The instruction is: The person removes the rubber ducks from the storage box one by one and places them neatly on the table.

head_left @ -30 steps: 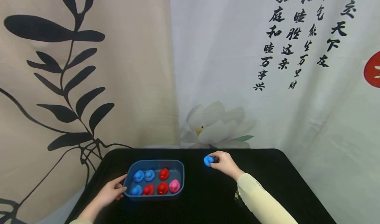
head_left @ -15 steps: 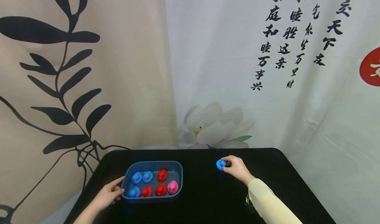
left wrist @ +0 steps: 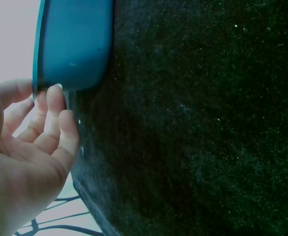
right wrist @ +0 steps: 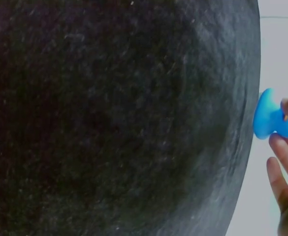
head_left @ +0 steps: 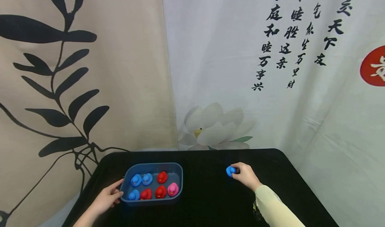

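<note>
Right wrist, unlike left: blue duck (right wrist: 267,118)

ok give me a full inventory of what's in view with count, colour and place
tray: 1, grey-blue, left part of table
blue ducks in tray: 3, blue, two far row, one near left corner
red ducks: 3, red, one far row, two near row
pink duck: 1, pink, near right corner of tray
loose blue duck: 1, blue, outside the tray, to its right
table: 1, black, below everything
backdrop: beige left, whitish right, behind table; printed plant, flower, black characters, red disc
right sleeve: 1, pale yellow, lower right
left hand: 1, bare, touching tray's left end
right hand: 1, bare, pinching the loose blue duck
</note>
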Motion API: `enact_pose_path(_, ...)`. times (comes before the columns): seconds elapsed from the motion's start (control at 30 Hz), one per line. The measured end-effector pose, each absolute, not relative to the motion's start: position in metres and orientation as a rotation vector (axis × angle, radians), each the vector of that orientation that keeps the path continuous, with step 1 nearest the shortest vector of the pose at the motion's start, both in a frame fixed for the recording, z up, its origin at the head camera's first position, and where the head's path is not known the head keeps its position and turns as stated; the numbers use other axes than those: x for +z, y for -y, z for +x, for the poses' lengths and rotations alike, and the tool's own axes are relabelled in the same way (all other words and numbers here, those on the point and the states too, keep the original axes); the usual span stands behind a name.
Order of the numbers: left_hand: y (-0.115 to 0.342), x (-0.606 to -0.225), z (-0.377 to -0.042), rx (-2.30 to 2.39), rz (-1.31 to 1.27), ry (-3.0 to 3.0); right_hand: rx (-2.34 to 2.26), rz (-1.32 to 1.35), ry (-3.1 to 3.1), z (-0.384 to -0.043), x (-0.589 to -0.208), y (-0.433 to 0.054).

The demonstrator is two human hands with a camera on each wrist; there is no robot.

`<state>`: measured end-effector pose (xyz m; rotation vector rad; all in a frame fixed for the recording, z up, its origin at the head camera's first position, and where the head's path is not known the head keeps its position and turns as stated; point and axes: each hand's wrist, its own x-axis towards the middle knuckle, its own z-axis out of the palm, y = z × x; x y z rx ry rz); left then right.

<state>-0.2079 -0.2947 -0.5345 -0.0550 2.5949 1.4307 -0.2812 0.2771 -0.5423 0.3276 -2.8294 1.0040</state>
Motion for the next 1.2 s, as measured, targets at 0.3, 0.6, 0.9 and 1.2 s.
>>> enact_pose_path(0.3, 0.295, -0.536, -0.207, 1.422, -0.023, -2.594, 1.002, 0.232, 2.832, -0.286, -0.55, -0.285)
enact_pose_path(0.6, 0.292, -0.533, -0.208, 1.422, -0.044, -2.603, 0.975, 0.229, 2.853, -0.293, -0.559, -0.287)
enact_pose_path(0.9, 0.289, -0.535, -0.209, 1.409, -0.093, -2.626, 0.936, 0.234, 2.853, -0.296, -0.566, -0.286)
enact_pose_path(1.2, 0.289, -0.533, -0.209, 1.406, -0.117, -2.618, 0.915, 0.248, 2.861, -0.298, -0.566, -0.284)
